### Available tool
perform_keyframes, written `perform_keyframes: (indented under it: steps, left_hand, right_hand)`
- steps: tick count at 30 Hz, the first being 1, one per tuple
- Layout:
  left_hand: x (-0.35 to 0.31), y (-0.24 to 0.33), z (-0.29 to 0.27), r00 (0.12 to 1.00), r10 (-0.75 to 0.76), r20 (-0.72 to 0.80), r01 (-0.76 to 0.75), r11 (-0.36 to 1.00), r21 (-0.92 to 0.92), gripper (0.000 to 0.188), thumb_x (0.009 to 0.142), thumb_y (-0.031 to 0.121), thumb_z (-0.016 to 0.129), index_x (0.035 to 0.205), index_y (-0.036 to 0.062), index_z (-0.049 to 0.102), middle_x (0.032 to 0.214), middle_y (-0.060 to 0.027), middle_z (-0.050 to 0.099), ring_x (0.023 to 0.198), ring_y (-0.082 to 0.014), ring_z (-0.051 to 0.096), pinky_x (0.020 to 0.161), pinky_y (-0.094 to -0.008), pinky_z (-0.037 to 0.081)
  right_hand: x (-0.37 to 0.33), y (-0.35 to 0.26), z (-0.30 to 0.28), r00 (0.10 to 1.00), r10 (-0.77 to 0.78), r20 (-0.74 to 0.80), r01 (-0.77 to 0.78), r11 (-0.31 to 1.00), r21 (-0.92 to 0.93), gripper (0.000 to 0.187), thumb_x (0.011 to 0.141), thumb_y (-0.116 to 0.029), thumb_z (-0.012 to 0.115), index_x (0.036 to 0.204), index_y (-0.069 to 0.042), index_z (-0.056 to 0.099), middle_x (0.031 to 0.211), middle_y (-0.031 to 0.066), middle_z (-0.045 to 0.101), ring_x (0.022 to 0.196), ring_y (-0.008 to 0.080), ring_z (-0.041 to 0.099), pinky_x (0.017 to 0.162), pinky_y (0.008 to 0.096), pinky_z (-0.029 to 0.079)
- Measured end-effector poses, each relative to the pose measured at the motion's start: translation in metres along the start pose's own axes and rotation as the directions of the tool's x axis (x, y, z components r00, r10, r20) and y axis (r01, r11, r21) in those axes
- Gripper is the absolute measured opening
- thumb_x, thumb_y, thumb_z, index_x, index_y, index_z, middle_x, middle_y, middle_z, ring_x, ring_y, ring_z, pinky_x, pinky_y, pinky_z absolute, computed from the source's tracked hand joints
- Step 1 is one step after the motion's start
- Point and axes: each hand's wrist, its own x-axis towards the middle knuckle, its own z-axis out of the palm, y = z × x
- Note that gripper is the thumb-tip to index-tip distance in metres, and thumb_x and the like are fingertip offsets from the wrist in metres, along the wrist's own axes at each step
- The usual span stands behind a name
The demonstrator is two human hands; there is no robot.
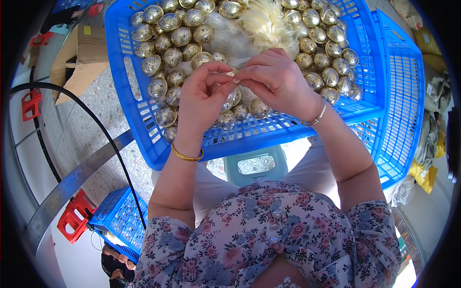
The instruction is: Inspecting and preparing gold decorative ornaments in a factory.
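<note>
Above the near half of a blue plastic basket [269,137], my hands meet fingertip to fingertip. My left hand [207,93] is closed in a pinch, a gold bangle on its wrist. My right hand [278,77] pinches at the same spot from the other side. A tiny pale piece shows between the fingertips; it is too small to name. Round gold ornaments [171,56] with pierced holes and dark marks fill the basket on both sides. Cream feathers [266,24] lie in a bunch beyond my hands, with whitish fluffy material [225,36] beside them.
Another blue basket [401,96] sits against the right side. A cardboard box [81,57] stands on the floor at left. A black cable [91,113] curves past a metal bar [81,177]. Below left are a red stool [74,216], a blue crate [120,218] and another person [117,266].
</note>
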Motion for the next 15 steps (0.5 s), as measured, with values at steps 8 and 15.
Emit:
perform_keyframes:
  steps: [8, 15]
  left_hand:
    - [-0.0002, 0.0028, 0.0032, 1.0, -0.023, -0.009, 0.023, 0.999, -0.043, 0.023, 0.08, -0.002, 0.057, 0.102, 0.0021, 0.05, 0.081, -0.0061, 0.065, 0.068, -0.004, 0.053, 0.059, -0.0162, 0.039]
    - [0.0003, 0.0024, -0.0005, 0.999, -0.046, -0.011, 0.046, 0.998, 0.038, 0.024, 0.08, -0.004, 0.053, 0.102, 0.0019, 0.049, 0.084, -0.0086, 0.065, 0.079, -0.0082, 0.059, 0.066, -0.0183, 0.044]
  right_hand:
    - [0.0008, -0.0016, -0.0028, 0.999, 0.032, 0.004, -0.032, 0.999, -0.035, 0.012, 0.068, -0.005, 0.065, 0.079, -0.007, 0.061, 0.074, 0.0036, 0.058, 0.07, 0.0217, 0.056, 0.068, 0.0322, 0.042]
    - [-0.0006, 0.0008, -0.0036, 0.996, 0.077, 0.037, -0.076, 0.996, -0.045, 0.014, 0.069, -0.004, 0.063, 0.083, -0.007, 0.062, 0.078, 0.0046, 0.059, 0.074, 0.0228, 0.057, 0.07, 0.0336, 0.043]
